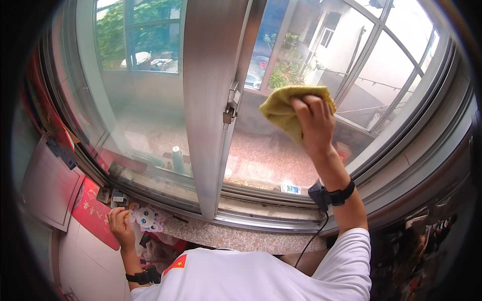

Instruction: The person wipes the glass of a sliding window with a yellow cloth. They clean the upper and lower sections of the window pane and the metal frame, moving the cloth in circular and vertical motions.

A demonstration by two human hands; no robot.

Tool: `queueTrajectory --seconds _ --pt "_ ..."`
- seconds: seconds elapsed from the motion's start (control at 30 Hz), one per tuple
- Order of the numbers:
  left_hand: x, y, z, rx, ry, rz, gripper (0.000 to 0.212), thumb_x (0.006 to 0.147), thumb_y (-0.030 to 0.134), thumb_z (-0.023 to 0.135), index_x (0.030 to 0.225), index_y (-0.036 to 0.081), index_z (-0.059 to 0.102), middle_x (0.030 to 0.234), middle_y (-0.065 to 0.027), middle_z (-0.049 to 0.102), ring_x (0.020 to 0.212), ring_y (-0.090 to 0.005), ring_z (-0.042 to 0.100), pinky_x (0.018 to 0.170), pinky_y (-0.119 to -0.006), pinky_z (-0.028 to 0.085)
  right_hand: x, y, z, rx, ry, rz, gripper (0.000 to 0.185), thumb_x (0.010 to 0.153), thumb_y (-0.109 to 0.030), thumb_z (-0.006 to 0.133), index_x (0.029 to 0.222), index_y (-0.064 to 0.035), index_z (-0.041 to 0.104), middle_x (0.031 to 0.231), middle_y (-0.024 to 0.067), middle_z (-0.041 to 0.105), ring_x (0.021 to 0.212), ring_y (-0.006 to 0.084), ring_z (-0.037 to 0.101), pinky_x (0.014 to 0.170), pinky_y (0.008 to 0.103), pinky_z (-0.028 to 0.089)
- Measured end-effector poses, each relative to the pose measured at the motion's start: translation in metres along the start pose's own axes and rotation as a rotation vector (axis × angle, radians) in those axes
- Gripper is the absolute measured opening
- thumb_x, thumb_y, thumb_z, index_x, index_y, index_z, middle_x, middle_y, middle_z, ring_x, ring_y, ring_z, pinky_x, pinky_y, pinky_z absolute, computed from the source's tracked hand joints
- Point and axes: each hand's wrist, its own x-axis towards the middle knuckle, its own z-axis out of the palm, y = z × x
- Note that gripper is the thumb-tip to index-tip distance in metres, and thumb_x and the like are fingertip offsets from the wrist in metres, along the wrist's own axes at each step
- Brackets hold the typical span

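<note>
My right hand [318, 124] grips a folded yellow-green cloth [284, 107] and holds it up against the right-hand window pane [263, 150]. Low on the left, my left hand [121, 227] has its fingers curled beside a pink and white cartoon-face item [147, 219] on the sill. Whether those fingers touch that item or hold anything is not clear. Between the panes stands a metal window frame post [206, 113], with a metal latch [230, 103] on its right edge. The left pane [150, 113] looks hazy.
A speckled stone sill [241, 237] runs below the window track [267, 222]. Small boxes [119, 197] and a red patterned sheet [94, 216] lie at left. A black cable [312, 240] hangs from the device on my right wrist [319, 193]. Dark clutter [425, 240] fills the right.
</note>
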Motion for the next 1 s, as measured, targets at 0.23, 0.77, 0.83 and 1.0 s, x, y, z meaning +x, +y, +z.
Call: queueTrajectory --seconds 0.23,0.77,0.83,1.0 --pt "0.015 0.002 0.006 -0.051 0.007 0.050 0.011 0.077 -0.006 0.055 0.084 0.001 0.061 0.094 -0.0131 0.060 0.096 -0.0319 0.056 0.086 -0.041 0.046 -0.119 -0.054 0.019 0.137 -0.430 -0.202 0.028 0.074 -0.018 0.065 0.102 -0.0123 0.060 0.092 0.0015 0.052 0.087 0.0194 0.057 0.078 0.0344 0.047" --pt "-0.010 -0.048 -0.039 0.122 0.024 -0.041 0.016 0.075 -0.007 0.050 0.084 -0.001 0.061 0.095 -0.0128 0.060 0.096 -0.0323 0.056 0.091 -0.044 0.044 0.131 0.092 -0.014 -0.245 0.530 -0.042 0.042 0.075 -0.005 0.073 0.115 -0.0102 0.062 0.104 0.0076 0.061 0.097 0.0289 0.059 0.085 0.0376 0.050" --pt "-0.016 -0.050 -0.038 0.107 0.008 -0.070 0.015 0.075 -0.007 0.050 0.084 -0.001 0.061 0.095 -0.0131 0.060 0.096 -0.0325 0.056 0.092 -0.044 0.043 0.114 0.046 0.002 -0.127 0.391 0.093 0.043 0.072 -0.005 0.072 0.114 -0.0118 0.063 0.099 0.0070 0.057 0.096 0.0287 0.058 0.082 0.0377 0.050" --pt "0.007 -0.039 -0.026 0.078 0.008 0.008 0.018 0.078 -0.007 0.051 0.091 -0.001 0.061 0.095 -0.0133 0.060 0.094 -0.0315 0.056 0.089 -0.042 0.044 0.042 -0.029 0.024 -0.003 0.094 0.065 0.038 0.074 -0.016 0.068 0.111 -0.0198 0.062 0.098 0.0024 0.050 0.091 0.0227 0.056 0.081 0.0385 0.048"
